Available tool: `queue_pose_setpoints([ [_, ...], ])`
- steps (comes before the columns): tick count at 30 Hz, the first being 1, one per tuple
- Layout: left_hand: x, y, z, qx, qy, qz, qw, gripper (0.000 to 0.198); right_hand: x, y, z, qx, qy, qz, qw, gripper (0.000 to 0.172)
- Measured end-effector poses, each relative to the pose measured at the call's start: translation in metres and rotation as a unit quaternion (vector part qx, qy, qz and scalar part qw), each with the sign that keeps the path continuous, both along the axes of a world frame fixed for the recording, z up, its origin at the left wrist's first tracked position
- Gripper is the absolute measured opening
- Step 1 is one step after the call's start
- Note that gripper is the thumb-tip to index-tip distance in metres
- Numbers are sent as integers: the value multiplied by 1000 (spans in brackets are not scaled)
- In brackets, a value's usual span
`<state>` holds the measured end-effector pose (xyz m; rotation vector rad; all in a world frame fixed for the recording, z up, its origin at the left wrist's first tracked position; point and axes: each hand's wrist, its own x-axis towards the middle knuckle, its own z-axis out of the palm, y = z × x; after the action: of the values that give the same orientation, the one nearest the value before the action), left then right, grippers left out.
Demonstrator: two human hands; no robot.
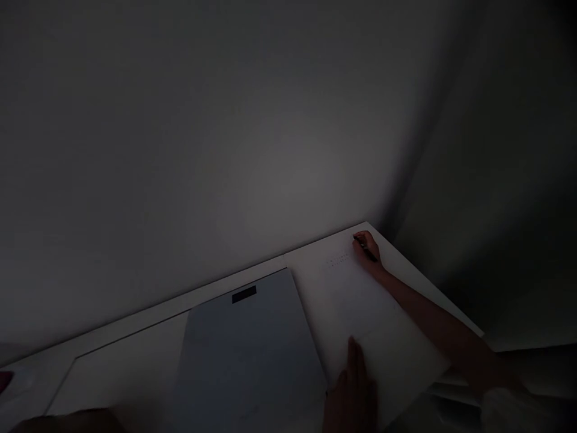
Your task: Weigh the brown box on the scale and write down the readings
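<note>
The scene is very dim. My right hand (367, 249) is closed around a dark pen (370, 255), near the far right corner of a white tabletop (401, 264). Faint rows of small handwriting (338, 261) lie just left of that hand, on a pale sheet whose edges are hard to make out. Lower down, my left hand (350, 385) lies flat with its fingers stretched forward, beside the right edge of a blue-grey flat board or folder (247, 355). A small dark rectangle (244, 294) sits near the board's top edge.
A pale wall (225, 150) rises behind the table. Left of the board is a pale flat panel (121, 361) with a dark outline. At the left edge lies a dark red object (5, 380), partly cut off. A dark rounded shape (67, 421) shows at the bottom left.
</note>
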<state>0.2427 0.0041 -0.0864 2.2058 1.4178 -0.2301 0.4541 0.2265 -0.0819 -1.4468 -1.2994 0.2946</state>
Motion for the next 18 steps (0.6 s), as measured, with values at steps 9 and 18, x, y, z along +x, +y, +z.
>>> queue_pose_setpoints([
  [9,1,3,13,3,23,-4,1000,69,29,-7,9,6,-161,47,986,28],
  [18,-3,1,22,35,17,-33,999,64,36,-4,-3,-19,-299,93,950,32],
])
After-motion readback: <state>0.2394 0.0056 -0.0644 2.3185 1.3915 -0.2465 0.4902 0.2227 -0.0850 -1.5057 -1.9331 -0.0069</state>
